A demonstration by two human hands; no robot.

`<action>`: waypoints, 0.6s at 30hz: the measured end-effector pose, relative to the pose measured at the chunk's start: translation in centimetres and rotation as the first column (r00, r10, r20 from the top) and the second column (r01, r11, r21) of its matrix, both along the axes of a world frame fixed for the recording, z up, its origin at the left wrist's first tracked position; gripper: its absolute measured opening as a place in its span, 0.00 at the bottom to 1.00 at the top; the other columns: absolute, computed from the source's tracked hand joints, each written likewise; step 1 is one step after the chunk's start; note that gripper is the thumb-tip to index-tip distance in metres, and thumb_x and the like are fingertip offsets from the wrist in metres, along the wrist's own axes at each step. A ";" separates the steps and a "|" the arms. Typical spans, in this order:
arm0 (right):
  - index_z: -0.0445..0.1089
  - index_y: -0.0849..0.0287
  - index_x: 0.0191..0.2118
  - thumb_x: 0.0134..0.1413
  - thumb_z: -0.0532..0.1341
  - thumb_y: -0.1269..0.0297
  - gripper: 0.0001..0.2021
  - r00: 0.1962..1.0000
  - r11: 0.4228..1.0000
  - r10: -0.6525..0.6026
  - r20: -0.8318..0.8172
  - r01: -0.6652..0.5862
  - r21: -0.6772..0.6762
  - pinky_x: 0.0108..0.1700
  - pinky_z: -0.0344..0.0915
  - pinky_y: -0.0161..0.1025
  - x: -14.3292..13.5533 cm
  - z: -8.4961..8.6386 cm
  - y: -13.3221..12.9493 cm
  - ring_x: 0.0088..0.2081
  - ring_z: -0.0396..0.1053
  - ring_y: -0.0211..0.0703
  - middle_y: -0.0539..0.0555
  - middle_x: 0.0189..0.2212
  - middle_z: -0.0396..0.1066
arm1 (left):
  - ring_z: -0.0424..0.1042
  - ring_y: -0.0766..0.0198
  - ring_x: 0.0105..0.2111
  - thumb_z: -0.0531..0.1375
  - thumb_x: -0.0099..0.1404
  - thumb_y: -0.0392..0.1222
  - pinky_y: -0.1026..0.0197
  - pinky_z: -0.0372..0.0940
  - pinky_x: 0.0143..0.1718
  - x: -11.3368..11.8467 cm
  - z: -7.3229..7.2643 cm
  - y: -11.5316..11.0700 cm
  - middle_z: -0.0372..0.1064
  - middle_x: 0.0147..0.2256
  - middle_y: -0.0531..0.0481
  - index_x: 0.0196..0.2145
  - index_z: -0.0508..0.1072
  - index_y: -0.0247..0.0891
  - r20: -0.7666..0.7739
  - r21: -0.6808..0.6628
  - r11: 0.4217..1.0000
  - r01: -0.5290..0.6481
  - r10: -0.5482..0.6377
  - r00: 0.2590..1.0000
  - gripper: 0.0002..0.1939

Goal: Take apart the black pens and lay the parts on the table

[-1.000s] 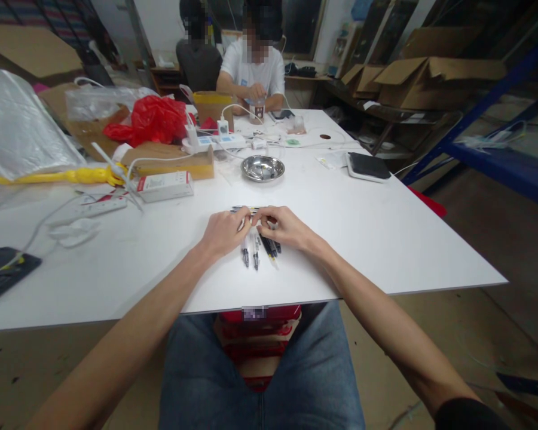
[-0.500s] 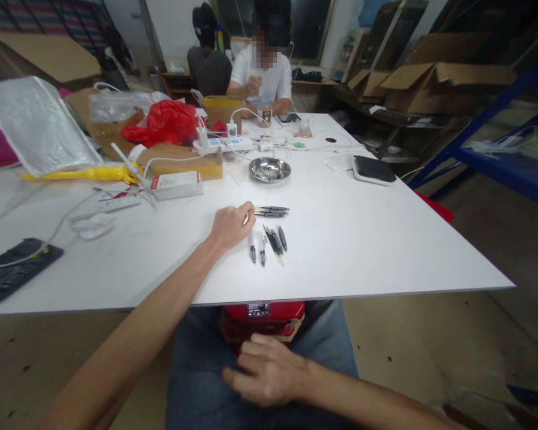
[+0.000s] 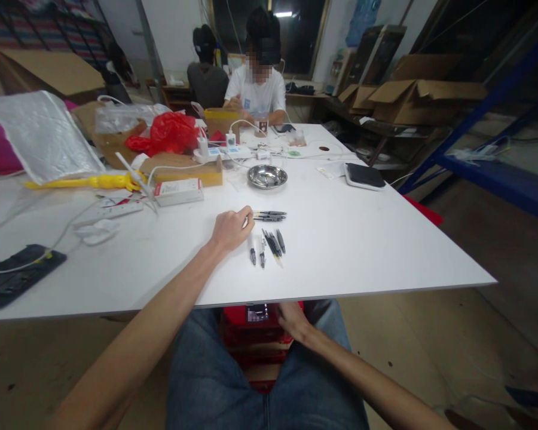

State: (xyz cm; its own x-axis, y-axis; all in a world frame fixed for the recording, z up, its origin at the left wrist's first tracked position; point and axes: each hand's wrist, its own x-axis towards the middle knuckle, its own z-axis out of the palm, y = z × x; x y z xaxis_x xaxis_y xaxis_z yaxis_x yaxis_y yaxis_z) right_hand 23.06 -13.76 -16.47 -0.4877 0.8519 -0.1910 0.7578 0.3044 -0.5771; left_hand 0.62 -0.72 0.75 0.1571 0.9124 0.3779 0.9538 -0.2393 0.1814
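Note:
My left hand (image 3: pixel 233 229) rests on the white table (image 3: pixel 363 251) with its fingers curled closed. Its fingertips meet the left ends of a small bundle of dark pens (image 3: pixel 272 215); whatever lies inside the fingers is hidden. Nearer me are two clear pen barrels with dark tips (image 3: pixel 253 254), several thin dark pen parts (image 3: pixel 273 243) and a dark pen barrel (image 3: pixel 281 240). Between my knees, my right hand (image 3: pixel 292 318) reaches beneath the table's front edge, over a red stool (image 3: pixel 233 325). Beside it lies a phone with a lit screen (image 3: pixel 257 312). The table edge covers my right fingers.
A shiny metal bowl (image 3: pixel 267 177) stands beyond the pens. Leftward are a white box (image 3: pixel 179 192), a power strip (image 3: pixel 222 153), cables and a black tray (image 3: pixel 20 275). A dark pad (image 3: pixel 364 177) lies right. A person (image 3: pixel 256 89) sits opposite.
My right hand has moved from above my lap forward to the stool, beside the phone. The left hand stays by the pens. The view has shifted slightly.

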 end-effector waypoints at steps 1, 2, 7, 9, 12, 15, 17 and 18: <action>0.69 0.62 0.52 0.44 0.55 0.81 0.26 0.996 0.998 0.069 0.054 -0.069 -0.006 0.52 0.64 0.45 0.1 1.8 -0.6 0.51 0.69 0.53 0.64 0.50 0.73 | 0.74 0.58 0.28 0.49 0.72 0.43 0.60 0.55 0.31 0.0 0.0 0.0 0.73 0.24 0.50 0.41 0.75 0.42 0.000 0.000 1.000 0.003 -0.003 1.000 0.15; 0.69 0.62 0.52 0.46 0.55 0.80 0.26 0.979 0.982 0.190 0.078 -0.189 -0.016 0.52 0.64 0.45 0.2 3.9 -1.2 0.51 0.69 0.53 0.65 0.51 0.73 | 0.74 0.58 0.28 0.50 0.72 0.43 0.60 0.55 0.31 0.0 0.0 0.0 0.73 0.24 0.50 0.41 0.75 0.42 -0.001 0.000 1.000 0.006 -0.006 1.000 0.14; 0.70 0.59 0.32 0.50 0.55 0.78 0.09 0.751 0.652 0.643 -0.151 -0.641 -0.405 0.34 0.62 0.34 1.0 15.8 -1.7 0.30 0.68 0.37 0.50 0.30 0.72 | 0.73 0.58 0.28 0.50 0.72 0.42 0.59 0.53 0.31 0.1 0.0 0.0 0.73 0.24 0.51 0.40 0.75 0.43 0.011 0.002 1.000 0.011 -0.011 1.000 0.14; 0.68 0.60 0.30 0.49 0.54 0.80 0.09 0.685 0.502 0.650 -0.329 -0.712 -0.491 0.34 0.62 0.31 1.3 20.0 -0.2 0.30 0.68 0.34 0.49 0.29 0.71 | 0.72 0.58 0.28 0.51 0.72 0.42 0.59 0.54 0.31 0.0 -0.1 0.0 0.72 0.24 0.52 0.39 0.75 0.43 0.034 0.010 1.000 0.004 -0.004 0.999 0.13; 0.68 0.62 0.33 0.55 0.53 0.78 0.08 0.665 0.467 0.521 -0.536 -0.747 -0.473 0.36 0.66 0.33 1.5 24.3 4.2 0.31 0.70 0.35 0.52 0.30 0.72 | 0.72 0.59 0.31 0.51 0.71 0.40 0.58 0.58 0.34 -0.2 -0.1 0.2 0.73 0.28 0.51 0.38 0.74 0.42 0.098 0.071 0.997 0.011 -0.018 0.995 0.11; 0.68 0.62 0.38 0.62 0.53 0.70 0.07 0.669 0.747 0.398 -0.628 -0.633 -0.201 0.35 0.66 0.37 0.5 25.4 10.4 0.30 0.70 0.37 0.55 0.32 0.75 | 0.71 0.57 0.40 0.52 0.70 0.37 0.56 0.61 0.42 -0.7 -0.1 0.6 0.74 0.37 0.47 0.38 0.74 0.40 0.110 0.169 0.982 0.089 -0.109 0.988 0.10; 0.68 0.60 0.37 0.60 0.54 0.69 0.05 0.702 0.946 0.280 -0.655 -0.319 0.062 0.35 0.64 0.37 -0.9 24.4 14.4 0.31 0.69 0.38 0.53 0.32 0.73 | 0.69 0.54 0.45 0.53 0.69 0.35 0.54 0.61 0.45 -0.9 -0.2 0.7 0.73 0.42 0.45 0.43 0.74 0.40 0.071 0.199 0.970 0.139 -0.155 0.985 0.11; 0.67 0.60 0.36 0.58 0.56 0.71 0.04 0.729 0.970 0.238 -0.642 -0.153 0.187 0.37 0.64 0.37 -1.7 23.6 16.0 0.33 0.68 0.39 0.52 0.32 0.72 | 0.68 0.53 0.47 0.53 0.69 0.35 0.53 0.61 0.46 -1.0 -0.2 0.8 0.72 0.45 0.44 0.46 0.74 0.40 0.049 0.199 0.968 0.151 -0.163 0.985 0.12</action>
